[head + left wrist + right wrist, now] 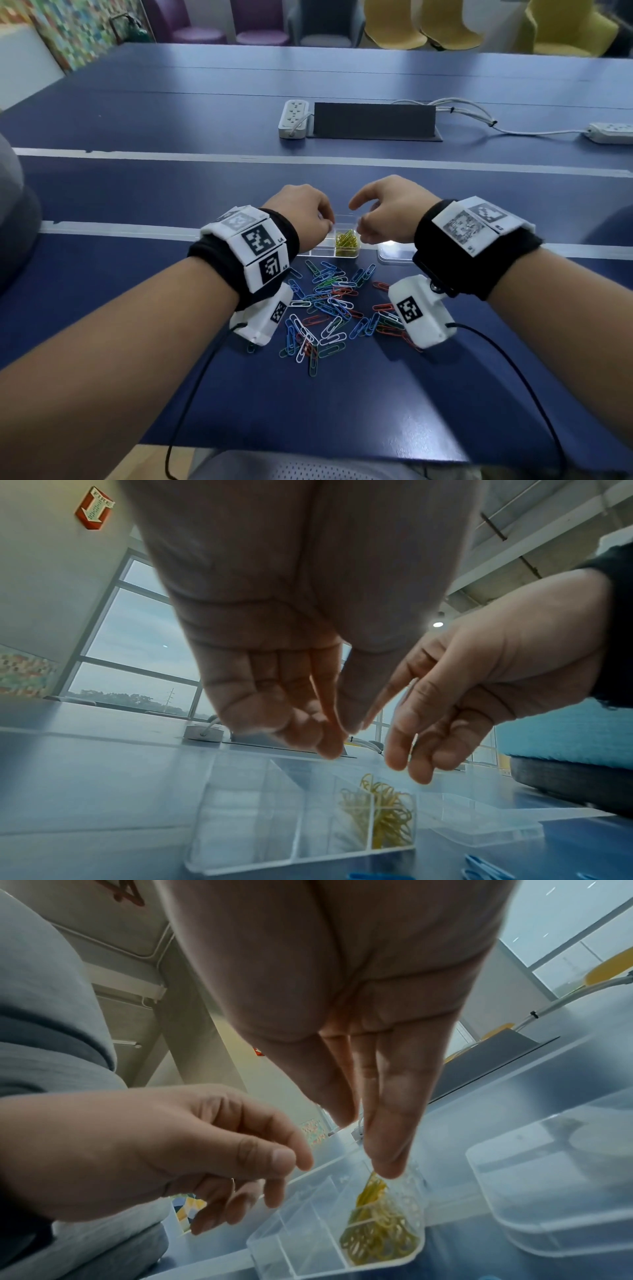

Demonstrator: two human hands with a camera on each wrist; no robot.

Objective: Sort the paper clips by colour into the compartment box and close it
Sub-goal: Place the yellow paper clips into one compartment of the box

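Note:
A clear compartment box (317,253) (301,859) (308,1259) stands open on the blue table. One of its compartments, at the near right, holds yellow paper clips (346,241) (387,813) (377,1231); the compartments beside it look bare. My left hand (327,222) (337,737) (260,1177) hovers over the box's left side, fingers loosely curled toward the thumb, with no clip seen in them. My right hand (363,229) (369,1150) (411,758) hangs over the yellow clips with fingers pointing down and holds nothing. A mixed pile of paper clips (332,301) lies in front of the box.
The clear lid (394,255) (548,1204) lies just right of the box. Farther back are a white power strip (294,118), a dark cable flap (373,120) and a second strip (609,132). Chairs line the table's far edge.

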